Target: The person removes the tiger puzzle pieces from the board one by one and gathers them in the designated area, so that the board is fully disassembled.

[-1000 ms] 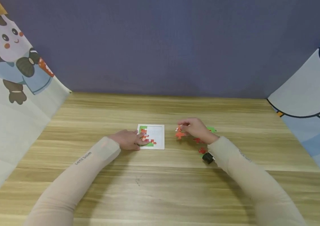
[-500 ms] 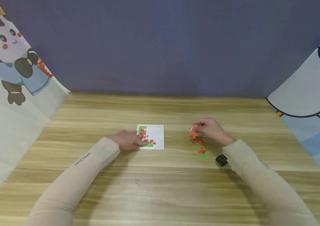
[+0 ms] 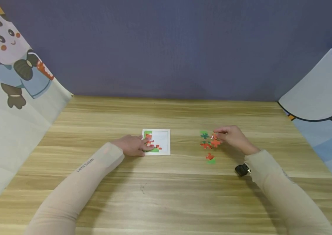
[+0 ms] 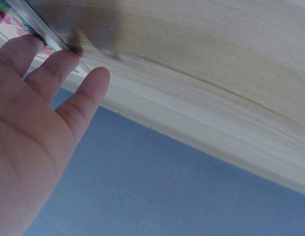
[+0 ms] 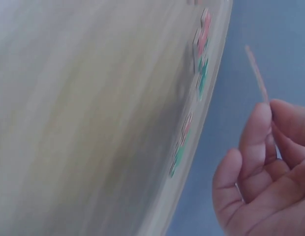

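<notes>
My left hand (image 3: 130,145) lies over the left side of a square white puzzle tray (image 3: 168,143), fingers spread on the assembled part. Orange and green pieces (image 3: 155,150) fill the tray's left and lower-left area, partly hidden by the fingers. In the left wrist view, the fingertips meet the tray edge (image 4: 44,27). My right hand (image 3: 234,138) pinches an orange puzzle piece (image 3: 215,143) between thumb and finger. Edge-on in the right wrist view, this thin piece (image 5: 257,73) stands away from the table.
Loose puzzle pieces lie left of my right hand: a green one (image 3: 204,134), a red-orange one (image 3: 205,145) and a red and green one (image 3: 210,158). A black device (image 3: 242,170) hangs at the right wrist. A dark blue panel (image 3: 172,49) rises behind the wooden table (image 3: 154,209).
My right hand has moved to the right with the orange puzzle piece, from near the tray to past the loose pieces, uncovering them. The left hand stays on the tray.
</notes>
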Available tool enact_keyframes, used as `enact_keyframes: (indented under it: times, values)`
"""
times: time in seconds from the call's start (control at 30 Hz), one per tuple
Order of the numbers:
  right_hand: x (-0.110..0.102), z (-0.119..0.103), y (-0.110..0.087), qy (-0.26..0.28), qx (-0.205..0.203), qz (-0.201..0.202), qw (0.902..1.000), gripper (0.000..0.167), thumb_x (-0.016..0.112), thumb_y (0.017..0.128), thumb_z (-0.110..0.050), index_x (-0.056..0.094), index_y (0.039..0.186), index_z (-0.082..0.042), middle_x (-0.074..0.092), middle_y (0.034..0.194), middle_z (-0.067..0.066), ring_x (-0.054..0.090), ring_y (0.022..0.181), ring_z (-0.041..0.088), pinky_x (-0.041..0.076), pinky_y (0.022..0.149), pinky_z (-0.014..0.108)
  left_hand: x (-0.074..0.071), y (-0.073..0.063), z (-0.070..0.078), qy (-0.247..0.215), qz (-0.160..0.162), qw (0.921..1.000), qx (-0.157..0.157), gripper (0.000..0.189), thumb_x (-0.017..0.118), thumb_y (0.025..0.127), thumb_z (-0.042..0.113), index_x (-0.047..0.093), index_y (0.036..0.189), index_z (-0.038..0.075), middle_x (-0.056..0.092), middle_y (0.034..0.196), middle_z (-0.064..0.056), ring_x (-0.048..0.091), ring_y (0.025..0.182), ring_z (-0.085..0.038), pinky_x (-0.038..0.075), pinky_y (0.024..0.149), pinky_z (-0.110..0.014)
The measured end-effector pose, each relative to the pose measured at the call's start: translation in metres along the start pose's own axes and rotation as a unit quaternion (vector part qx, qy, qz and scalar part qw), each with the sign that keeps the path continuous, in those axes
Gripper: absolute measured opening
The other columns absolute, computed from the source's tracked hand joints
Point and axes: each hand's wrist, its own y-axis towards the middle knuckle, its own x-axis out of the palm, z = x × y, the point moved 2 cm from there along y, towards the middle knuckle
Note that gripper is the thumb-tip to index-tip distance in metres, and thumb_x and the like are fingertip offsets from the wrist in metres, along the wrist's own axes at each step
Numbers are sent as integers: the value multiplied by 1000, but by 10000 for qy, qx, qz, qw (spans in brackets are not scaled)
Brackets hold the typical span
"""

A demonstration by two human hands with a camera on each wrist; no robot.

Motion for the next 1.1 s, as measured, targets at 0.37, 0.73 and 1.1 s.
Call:
enact_keyframes:
  times: [0.37, 0.73, 1.1]
  values:
    - [-17, 11, -9, 316, -24, 168, 9994, 36, 56, 97, -8, 53, 126, 14, 67, 105, 15, 63, 80, 3, 55, 77, 31, -3, 1, -2, 51, -25, 10000, 3, 48, 55, 98, 27, 44, 144, 24, 27, 153, -14, 23, 139, -41, 29, 109, -52]
    - [-22, 20, -10, 340, 64, 144, 9993, 36, 55, 95, -4, 52, 124, 17, 70, 97, 7, 62, 75, 2, 55, 75, 29, -2, 1, -2, 65, -45, 10000, -20, 48, 55, 98, 27, 43, 145, 25, 26, 154, -13, 23, 139, -40, 30, 108, -51]
    - [-27, 21, -11, 130, 79, -229, 9996, 39, 59, 94, -7, 52, 127, 15, 66, 112, 19, 63, 82, 4, 54, 81, 33, 1, 2, -1, 21, -112, 9998, -143, 50, 55, 98, 27, 41, 146, 26, 24, 155, -11, 21, 141, -39, 27, 110, -52]
